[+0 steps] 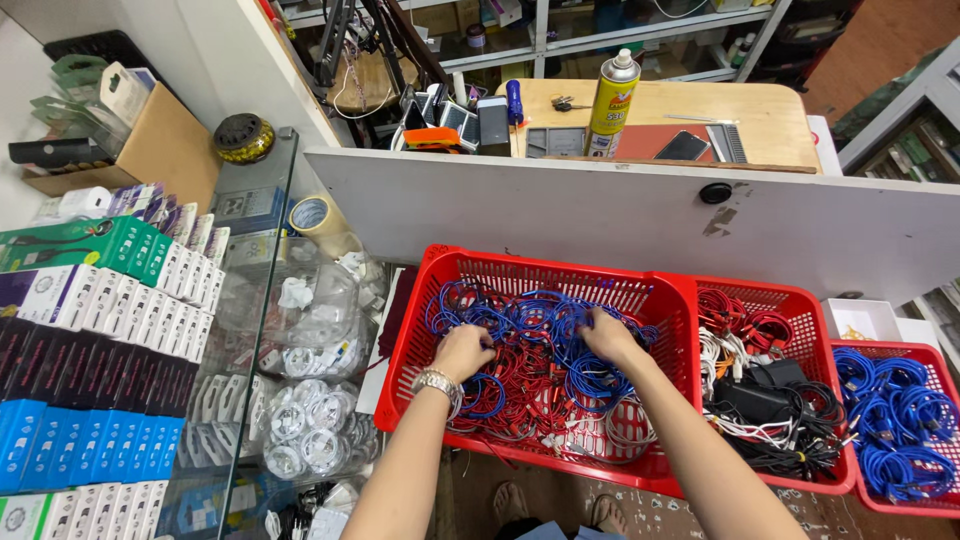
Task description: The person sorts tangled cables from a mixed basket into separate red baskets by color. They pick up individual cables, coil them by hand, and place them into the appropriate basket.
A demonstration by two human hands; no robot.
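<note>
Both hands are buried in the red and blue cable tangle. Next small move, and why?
Probably lift one blue coil clear of the heap. Left hand and right hand both dig into mixed blue cables and red cables in the red basket; they look tangled, so a small pull shows what snags.

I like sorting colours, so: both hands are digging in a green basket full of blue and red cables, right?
Not quite: the basket is red, not green. The head view shows the left hand and right hand both in its blue and red cables.
</note>
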